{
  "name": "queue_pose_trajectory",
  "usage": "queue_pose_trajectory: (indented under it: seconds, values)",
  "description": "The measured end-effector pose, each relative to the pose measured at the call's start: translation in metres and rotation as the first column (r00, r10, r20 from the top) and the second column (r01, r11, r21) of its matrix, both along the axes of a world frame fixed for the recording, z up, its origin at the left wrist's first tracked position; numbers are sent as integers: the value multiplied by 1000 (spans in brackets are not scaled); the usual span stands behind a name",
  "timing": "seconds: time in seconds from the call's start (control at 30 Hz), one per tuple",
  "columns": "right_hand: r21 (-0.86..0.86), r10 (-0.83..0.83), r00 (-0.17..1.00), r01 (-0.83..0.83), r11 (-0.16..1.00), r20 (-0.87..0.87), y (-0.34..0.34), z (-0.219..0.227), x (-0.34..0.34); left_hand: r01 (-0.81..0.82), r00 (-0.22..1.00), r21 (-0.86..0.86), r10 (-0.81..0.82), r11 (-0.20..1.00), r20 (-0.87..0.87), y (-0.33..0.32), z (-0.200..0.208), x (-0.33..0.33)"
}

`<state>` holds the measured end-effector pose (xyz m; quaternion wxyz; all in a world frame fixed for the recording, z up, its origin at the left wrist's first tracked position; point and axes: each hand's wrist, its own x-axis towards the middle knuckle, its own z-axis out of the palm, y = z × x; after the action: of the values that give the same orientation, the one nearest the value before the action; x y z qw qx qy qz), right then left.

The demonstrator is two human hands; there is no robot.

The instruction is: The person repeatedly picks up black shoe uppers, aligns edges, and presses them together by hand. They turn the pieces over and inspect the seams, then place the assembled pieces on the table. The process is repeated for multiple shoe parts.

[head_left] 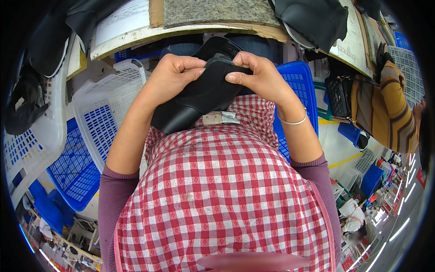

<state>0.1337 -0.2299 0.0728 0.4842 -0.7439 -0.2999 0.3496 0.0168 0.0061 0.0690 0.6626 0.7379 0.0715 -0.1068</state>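
A black leather shoe upper (190, 102) lies across my lap, its smooth rounded end toward my left and its open edge up between my hands. My left hand (174, 77) pinches that edge from the left, thumb on top and fingers curled under. From the other side, my right hand (260, 75) pinches the same edge, with its thumb pressed on the black material. The fingertips on both sides are partly hidden by the upper. Below it, a small pale patch (220, 118) shows on the red checked apron (217, 181).
A worktable (222, 12) with a stone slab stands ahead, with black leather pieces (312, 20) at its right. White baskets (106, 102) and blue baskets (74, 167) are on the left. Another blue basket (297, 84) stands right, near a person in a striped top (389, 106).
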Motion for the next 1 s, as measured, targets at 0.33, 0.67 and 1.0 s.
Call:
queue_pose_trajectory:
  seconds: [0.33, 0.67, 1.0]
  values:
    - [-4, -7, 997, 7, 1000, -79, 0, 5, -1, 25, 999, 25, -26, 999, 20, -1, 3, 1]
    - [80, -14, 997, 20, 997, -82, 5, -6, -3, 6, 1000, -217, -6, 976, -2, 6, -1, -3]
    - [-25, -97, 970, 105, 994, 221, 11, 3, -21, -35, 995, 23, 37, 999, -92, -12, 3, -5]
